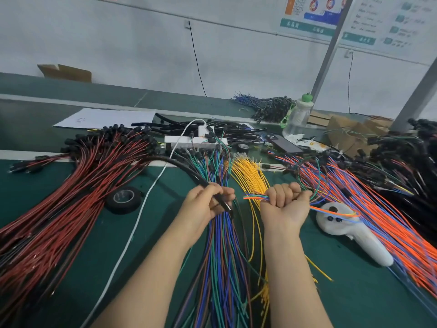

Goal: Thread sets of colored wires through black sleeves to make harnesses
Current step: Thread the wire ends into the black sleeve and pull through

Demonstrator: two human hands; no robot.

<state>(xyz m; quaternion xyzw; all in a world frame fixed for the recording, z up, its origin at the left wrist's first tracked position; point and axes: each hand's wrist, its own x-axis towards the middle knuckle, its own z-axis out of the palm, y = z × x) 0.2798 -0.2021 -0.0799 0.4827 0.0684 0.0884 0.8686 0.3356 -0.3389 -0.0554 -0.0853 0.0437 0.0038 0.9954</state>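
Observation:
My left hand (206, 202) grips a black sleeve (189, 170) near its open end; the sleeve arcs up and left over the bench. My right hand (285, 204) is closed in a fist round a small set of colored wires (254, 196), whose orange, blue, green and yellow tips stick out to the left, a short gap from the sleeve's end. The wires' tails trail right over a white handle-shaped device. Under my left hand lies a pile of blue, green and brown wires (222, 261).
Red-and-black wires (71, 209) cover the left. Yellow wires (250, 176) lie in the middle, and orange and blue wires (378, 221) at the right. Also here: a roll of black tape (123, 200), a white cable (142, 209), a white power strip (189, 141), a phone (282, 143), a bottle (299, 117), and the white device (350, 229).

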